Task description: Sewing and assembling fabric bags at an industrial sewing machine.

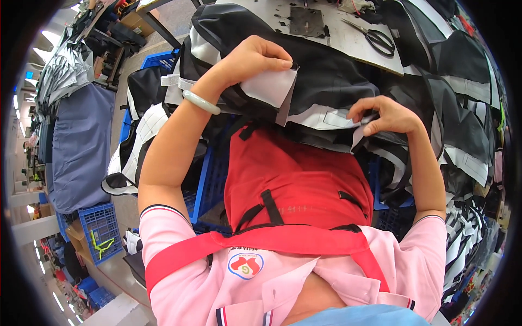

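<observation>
My left hand (255, 57), with a pale green bangle (201, 102) on the wrist, pinches the top edge of a black and white fabric piece (321, 87) lying across my lap. My right hand (383, 115) grips the same piece lower down, fingers closed on a white lined strip at its edge. The fabric hangs over my red apron (293, 179), between the worktable (337, 32) and my body.
Black-handled scissors (375, 37) and a dark square plate (306, 22) lie on the worktable. Stacks of black and white cut pieces (462, 125) pile up at right. Blue plastic crates (100, 231) stand at left, with a grey cloth-covered heap (81, 146) beyond.
</observation>
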Action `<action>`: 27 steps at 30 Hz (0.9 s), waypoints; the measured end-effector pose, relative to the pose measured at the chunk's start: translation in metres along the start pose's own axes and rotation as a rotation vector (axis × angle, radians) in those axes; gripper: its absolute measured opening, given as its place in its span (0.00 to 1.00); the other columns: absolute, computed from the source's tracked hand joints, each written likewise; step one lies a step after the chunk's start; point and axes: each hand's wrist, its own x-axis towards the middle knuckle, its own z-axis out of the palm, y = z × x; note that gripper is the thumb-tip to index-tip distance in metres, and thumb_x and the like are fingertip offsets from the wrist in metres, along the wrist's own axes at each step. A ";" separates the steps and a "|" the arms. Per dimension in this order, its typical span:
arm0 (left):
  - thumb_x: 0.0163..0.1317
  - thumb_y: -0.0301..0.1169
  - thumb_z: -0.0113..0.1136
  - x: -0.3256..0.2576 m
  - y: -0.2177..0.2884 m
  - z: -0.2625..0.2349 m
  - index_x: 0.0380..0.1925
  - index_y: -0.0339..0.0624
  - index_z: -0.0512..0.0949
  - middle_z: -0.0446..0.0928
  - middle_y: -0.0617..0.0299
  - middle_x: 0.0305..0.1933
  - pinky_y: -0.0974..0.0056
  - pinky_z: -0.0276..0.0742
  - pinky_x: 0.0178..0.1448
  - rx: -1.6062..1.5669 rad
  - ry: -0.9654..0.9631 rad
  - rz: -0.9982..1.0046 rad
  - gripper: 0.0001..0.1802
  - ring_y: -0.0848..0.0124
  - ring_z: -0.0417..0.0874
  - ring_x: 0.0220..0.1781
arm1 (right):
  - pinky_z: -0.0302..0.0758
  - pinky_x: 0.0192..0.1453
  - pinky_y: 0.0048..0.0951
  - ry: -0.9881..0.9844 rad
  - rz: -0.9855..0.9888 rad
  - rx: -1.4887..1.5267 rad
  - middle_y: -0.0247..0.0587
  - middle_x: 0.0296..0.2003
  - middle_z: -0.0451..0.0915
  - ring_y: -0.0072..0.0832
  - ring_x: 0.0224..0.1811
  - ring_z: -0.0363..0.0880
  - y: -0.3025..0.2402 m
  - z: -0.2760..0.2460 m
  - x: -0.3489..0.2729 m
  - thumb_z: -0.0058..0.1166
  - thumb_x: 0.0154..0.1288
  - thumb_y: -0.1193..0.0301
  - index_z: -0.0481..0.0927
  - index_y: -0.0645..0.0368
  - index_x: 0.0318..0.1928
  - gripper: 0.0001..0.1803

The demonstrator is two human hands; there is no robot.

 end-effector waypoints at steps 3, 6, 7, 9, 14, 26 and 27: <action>0.58 0.30 0.65 -0.004 0.006 0.008 0.37 0.36 0.85 0.83 0.65 0.31 0.71 0.76 0.44 0.010 -0.015 0.000 0.10 0.79 0.80 0.35 | 0.72 0.50 0.22 0.048 0.030 0.122 0.33 0.39 0.81 0.18 0.42 0.75 -0.005 0.007 0.000 0.66 0.59 0.66 0.81 0.63 0.46 0.18; 0.58 0.30 0.65 -0.008 0.005 0.018 0.36 0.36 0.85 0.83 0.64 0.31 0.71 0.76 0.45 0.012 -0.031 0.015 0.10 0.79 0.80 0.35 | 0.73 0.47 0.21 0.291 0.009 0.147 0.32 0.37 0.81 0.17 0.40 0.75 -0.022 0.025 0.023 0.64 0.61 0.66 0.81 0.64 0.47 0.17; 0.58 0.30 0.65 -0.008 0.004 0.021 0.36 0.36 0.85 0.83 0.64 0.31 0.71 0.76 0.45 0.028 -0.039 0.037 0.10 0.78 0.80 0.35 | 0.74 0.45 0.20 0.448 -0.044 0.066 0.31 0.36 0.81 0.16 0.38 0.75 -0.028 0.031 0.033 0.63 0.62 0.66 0.81 0.64 0.46 0.16; 0.58 0.30 0.65 -0.008 0.004 0.025 0.36 0.36 0.85 0.83 0.64 0.31 0.71 0.76 0.45 0.045 -0.047 0.057 0.10 0.78 0.80 0.35 | 0.74 0.43 0.20 0.504 -0.073 0.157 0.31 0.34 0.81 0.15 0.36 0.75 -0.035 0.045 0.053 0.61 0.63 0.67 0.81 0.64 0.46 0.14; 0.57 0.30 0.65 -0.006 0.007 0.033 0.37 0.36 0.85 0.84 0.62 0.31 0.70 0.76 0.44 0.081 -0.077 0.065 0.10 0.77 0.80 0.34 | 0.74 0.40 0.19 0.583 -0.132 0.250 0.30 0.31 0.79 0.15 0.33 0.75 -0.036 0.061 0.070 0.59 0.65 0.67 0.82 0.63 0.40 0.10; 0.52 0.32 0.62 -0.017 0.016 0.082 0.32 0.39 0.84 0.82 0.52 0.28 0.62 0.78 0.40 0.442 -0.197 0.343 0.10 0.62 0.84 0.32 | 0.68 0.35 0.14 0.846 0.116 0.050 0.25 0.21 0.73 0.11 0.28 0.72 -0.016 0.035 0.051 0.58 0.67 0.68 0.81 0.60 0.35 0.08; 0.50 0.32 0.62 -0.021 0.020 0.101 0.30 0.41 0.85 0.82 0.51 0.28 0.58 0.78 0.39 0.539 -0.229 0.367 0.10 0.56 0.83 0.32 | 0.65 0.33 0.13 0.864 0.122 -0.028 0.24 0.19 0.72 0.10 0.26 0.71 -0.017 0.025 0.051 0.58 0.68 0.66 0.81 0.61 0.33 0.11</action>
